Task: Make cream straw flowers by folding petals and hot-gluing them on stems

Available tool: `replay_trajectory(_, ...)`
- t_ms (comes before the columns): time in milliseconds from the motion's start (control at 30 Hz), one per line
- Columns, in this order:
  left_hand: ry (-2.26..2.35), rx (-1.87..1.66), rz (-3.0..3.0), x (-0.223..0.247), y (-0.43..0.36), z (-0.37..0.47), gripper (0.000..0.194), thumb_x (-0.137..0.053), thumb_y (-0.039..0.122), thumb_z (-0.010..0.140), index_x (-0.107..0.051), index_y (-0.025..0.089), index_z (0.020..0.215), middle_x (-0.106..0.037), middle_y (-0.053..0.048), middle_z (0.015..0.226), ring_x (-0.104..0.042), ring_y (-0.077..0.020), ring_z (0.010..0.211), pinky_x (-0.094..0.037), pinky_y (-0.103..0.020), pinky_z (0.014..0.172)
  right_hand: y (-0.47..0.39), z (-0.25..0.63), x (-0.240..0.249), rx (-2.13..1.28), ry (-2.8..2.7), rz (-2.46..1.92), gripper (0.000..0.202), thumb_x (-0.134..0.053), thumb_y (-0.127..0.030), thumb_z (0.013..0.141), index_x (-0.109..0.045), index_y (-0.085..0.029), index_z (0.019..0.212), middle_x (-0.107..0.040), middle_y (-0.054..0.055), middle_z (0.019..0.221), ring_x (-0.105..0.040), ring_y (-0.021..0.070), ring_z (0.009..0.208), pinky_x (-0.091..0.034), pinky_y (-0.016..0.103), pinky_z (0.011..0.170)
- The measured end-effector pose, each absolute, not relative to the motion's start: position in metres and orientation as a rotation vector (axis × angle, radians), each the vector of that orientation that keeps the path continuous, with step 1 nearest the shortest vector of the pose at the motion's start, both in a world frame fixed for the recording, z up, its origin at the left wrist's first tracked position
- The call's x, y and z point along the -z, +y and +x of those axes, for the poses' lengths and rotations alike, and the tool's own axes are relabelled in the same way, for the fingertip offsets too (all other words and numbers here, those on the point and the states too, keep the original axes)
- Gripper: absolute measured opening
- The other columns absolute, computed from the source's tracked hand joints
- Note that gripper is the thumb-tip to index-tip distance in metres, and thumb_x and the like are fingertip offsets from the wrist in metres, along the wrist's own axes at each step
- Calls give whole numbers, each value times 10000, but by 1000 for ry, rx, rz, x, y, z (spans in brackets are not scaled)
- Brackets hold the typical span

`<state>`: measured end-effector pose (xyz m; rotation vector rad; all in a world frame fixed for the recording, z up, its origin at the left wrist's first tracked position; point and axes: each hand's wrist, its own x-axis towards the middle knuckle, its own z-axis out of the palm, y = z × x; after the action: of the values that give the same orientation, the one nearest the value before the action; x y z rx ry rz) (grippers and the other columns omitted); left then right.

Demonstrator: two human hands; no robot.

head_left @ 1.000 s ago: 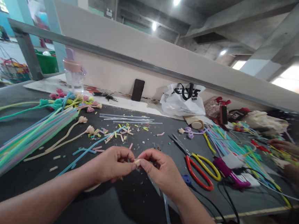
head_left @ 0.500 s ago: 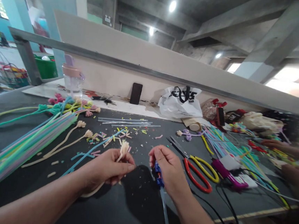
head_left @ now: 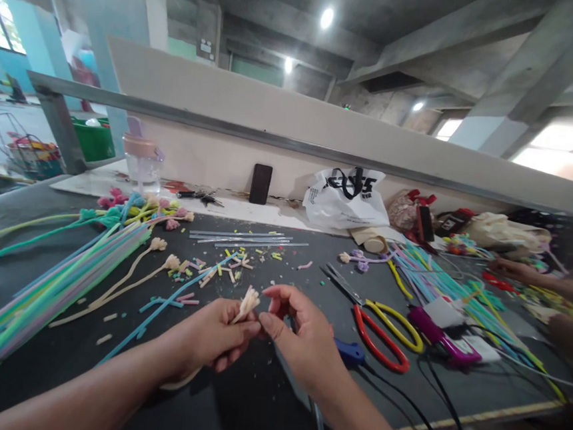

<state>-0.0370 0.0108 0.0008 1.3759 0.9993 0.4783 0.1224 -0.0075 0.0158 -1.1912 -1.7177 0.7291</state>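
Observation:
My left hand (head_left: 218,336) pinches a cream fuzzy stem just below its bunched flower head (head_left: 249,301), which points up. Close on the right, my right hand (head_left: 301,333) has its thumb and forefinger curved and apart beside the flower, with nothing visible between them. Its thumb tip is near the left thumb; whether they touch I cannot tell. Partly hidden behind the right hand, a blue glue gun (head_left: 351,352) lies on the table, and a clear glue stick (head_left: 318,426) shows below the wrist. Two similar cream flowers (head_left: 165,258) lie to the left.
Scissors (head_left: 382,324) with red and yellow handles lie at right. Coloured fuzzy stems (head_left: 86,264) are bundled at left, with cut bits (head_left: 226,270) scattered mid-table. Clear sticks (head_left: 244,238), a phone (head_left: 261,184) and a white bag (head_left: 345,203) lie beyond. Another person's hand (head_left: 510,269) is far right.
My right hand has let go of the blue glue gun, now on the table, and moved left to the flower head. My left hand has shifted slightly right and down with the flower.

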Motion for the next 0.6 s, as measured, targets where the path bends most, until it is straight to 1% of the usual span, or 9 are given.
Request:
replay_trajectory(67, 1014, -520, 1416, 0, 9, -35, 278, -481, 390, 764, -419, 177, 596, -428, 68, 431, -357, -46, 322, -236, -155, 328, -7, 120, -13, -772, -1720, -1177, 264, -603, -224, 736, -564, -196, 996, -539, 6, 795, -539, 143, 724, -455, 274, 688)
replay_trajectory(100, 1003, -549, 1439, 0, 8, -34, 244, -472, 353, 766, -418, 179, 602, -419, 71, 434, -349, -48, 328, -244, -159, 333, -8, 120, -12, -781, -1726, -1166, 278, -609, -215, 731, -561, -198, 1004, -538, 8, 809, -538, 144, 735, -455, 277, 698)
replay_trajectory(233, 954, -616, 1527, 0, 7, -34, 46, -443, 209, 731, -478, 179, 729, -375, 86, 476, -321, -58, 371, -269, -170, 363, -11, 118, -12, -770, -1781, -1107, 310, -606, -182, 736, -547, -218, 1038, -531, 9, 847, -531, 139, 746, -453, 274, 720)
replay_trajectory(333, 979, -671, 1653, -2, 7, -36, 81, -449, 173, 709, -520, 162, 747, -422, 63, 549, -370, -67, 459, -293, -173, 428, -12, 117, -12, -734, -1805, -1094, 310, -590, -166, 749, -543, -234, 1047, -518, 5, 847, -527, 133, 736, -455, 265, 715)
replay_trajectory(433, 1006, -726, 1778, -1, 9, -36, 132, -447, 202, 739, -566, 145, 751, -501, 27, 625, -435, -96, 568, -322, -185, 498, -14, 116, -13, -677, -1812, -1093, 298, -578, -156, 755, -545, -241, 1038, -499, 1, 828, -520, 131, 721, -458, 261, 705)
replay_trajectory(500, 1027, -725, 1819, 1, 10, -37, 158, -443, 218, 756, -583, 146, 766, -534, 14, 651, -460, -111, 603, -334, -197, 527, -16, 116, -16, -631, -1819, -1091, 287, -571, -154, 759, -547, -239, 1033, -497, 4, 825, -517, 133, 719, -459, 265, 710)
replay_trajectory(600, 1009, -736, 1878, 4, 10, -38, 173, -443, 215, 764, -601, 155, 795, -571, 6, 700, -492, -125, 654, -348, -208, 576, -19, 115, -20, -572, -1845, -1068, 235, -561, -152, 766, -567, -228, 989, -520, 26, 879, -524, 145, 762, -457, 273, 731)
